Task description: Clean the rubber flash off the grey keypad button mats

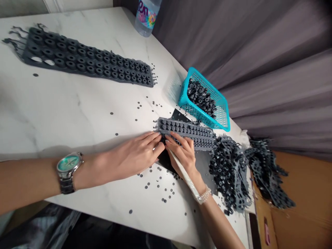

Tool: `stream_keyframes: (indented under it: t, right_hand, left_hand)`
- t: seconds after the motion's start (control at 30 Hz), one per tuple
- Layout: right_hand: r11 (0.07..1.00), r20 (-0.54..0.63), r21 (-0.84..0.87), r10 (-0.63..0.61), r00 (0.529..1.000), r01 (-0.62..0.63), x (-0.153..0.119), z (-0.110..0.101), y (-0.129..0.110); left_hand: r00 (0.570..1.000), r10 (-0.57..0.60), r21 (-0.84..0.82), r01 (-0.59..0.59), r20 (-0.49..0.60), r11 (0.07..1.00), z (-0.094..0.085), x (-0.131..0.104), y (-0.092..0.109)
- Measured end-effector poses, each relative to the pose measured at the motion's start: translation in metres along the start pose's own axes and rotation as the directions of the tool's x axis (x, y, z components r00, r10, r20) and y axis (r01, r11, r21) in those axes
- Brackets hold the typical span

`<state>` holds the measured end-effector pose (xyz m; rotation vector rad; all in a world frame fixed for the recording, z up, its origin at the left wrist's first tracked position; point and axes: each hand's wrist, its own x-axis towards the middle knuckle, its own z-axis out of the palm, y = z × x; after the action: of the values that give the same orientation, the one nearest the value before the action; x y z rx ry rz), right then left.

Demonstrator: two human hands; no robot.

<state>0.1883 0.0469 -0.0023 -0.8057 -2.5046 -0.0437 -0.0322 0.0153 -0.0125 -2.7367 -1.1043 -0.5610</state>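
My left hand [140,152], with a watch on its wrist, has its fingers and thumb closed on the near left corner of a dark grey moulded rubber sheet [189,128]. Rows of round raised studs cover this sheet. Pressed close beside it, my right hand [183,152] grips a long, thin white-handled tool [183,169] that runs back under the palm to the wrist. The tool's tip is hidden among the fingers at the sheet's edge. Below the sheet lies a black mat [166,160], partly covered by both hands.
A larger studded rubber sheet [85,60] lies at the far left. A turquoise basket [224,110] holds many small black rubber parts [201,97]. Loose parts and trimmed webbing [230,173] are heaped at the right. Small discs [149,185] are scattered about. A bottle [146,17] stands at the back.
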Motion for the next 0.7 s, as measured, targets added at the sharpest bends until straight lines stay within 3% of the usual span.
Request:
stream_keyframes:
  t: [0.27, 0.33, 0.4, 0.47, 0.7]
  right_hand:
    - [0.945, 0.2, -0.204, -0.215, 0.956, 0.256, 0.019, -0.01, 0.002]
    - [0.953, 0.15, -0.217, -0.181, 0.972, 0.211, 0.025, -0.011, 0.006]
    - [0.98, 0.014, -0.193, -0.053, 0.998, 0.055, 0.027, -0.011, 0.01]
    - [0.991, -0.079, -0.122, 0.053, 0.995, -0.062, 0.025, -0.011, 0.011]
    - [1.0, 0.012, -0.003, -0.019, 1.0, 0.019, 0.005, -0.004, -0.002]
  left_hand:
    - [1.0, -0.011, -0.015, 0.01, -0.017, 1.0, 0.01, -0.007, 0.0]
    - [1.0, -0.004, -0.013, 0.004, -0.007, 1.0, 0.008, -0.008, 0.0]
    - [0.999, 0.035, 0.002, -0.035, 0.026, 0.999, 0.002, -0.008, -0.001]
    - [0.997, 0.061, 0.017, -0.062, 0.054, 0.998, -0.003, -0.008, -0.001]
    - [0.999, 0.022, 0.023, -0.023, 0.039, 0.999, 0.009, -0.009, 0.002]
